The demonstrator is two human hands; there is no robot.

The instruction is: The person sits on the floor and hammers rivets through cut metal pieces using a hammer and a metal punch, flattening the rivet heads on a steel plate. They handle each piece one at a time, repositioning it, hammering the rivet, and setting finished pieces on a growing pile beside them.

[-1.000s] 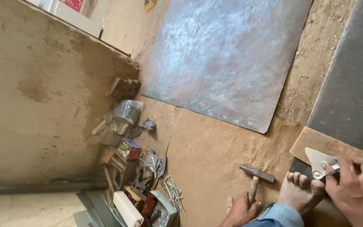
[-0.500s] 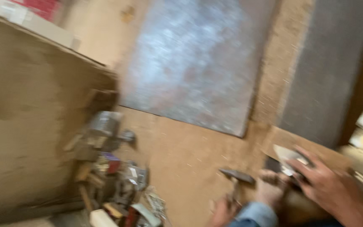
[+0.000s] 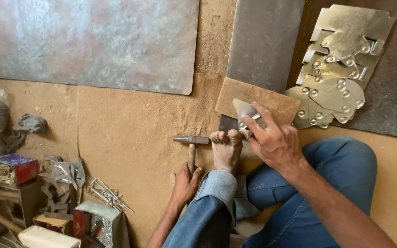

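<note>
I sit on the earthen floor with a bare foot [image 3: 226, 148] stretched forward. My left hand [image 3: 185, 183] is wrapped around the wooden handle of a hammer [image 3: 191, 141], whose steel head rests on the floor just left of the toes. My right hand [image 3: 274, 140] pinches a small cut piece of shiny sheet metal [image 3: 244, 110] and holds it on a flat wooden block [image 3: 272, 98] in front of the foot. My jeans-clad legs fill the lower right.
A pile of several riveted sheet-metal pieces [image 3: 336, 78] lies on a dark sheet at upper right. A large tarnished metal sheet [image 3: 93, 41] covers the upper left, with a grey sheet [image 3: 263, 41] beside it. Boxes [image 3: 14, 167], metal scraps and wire pins [image 3: 106, 193] clutter the lower left.
The view has swung right and closer, so the pile of riveted pieces now shows. Both hands keep their holds on the hammer and the metal piece.
</note>
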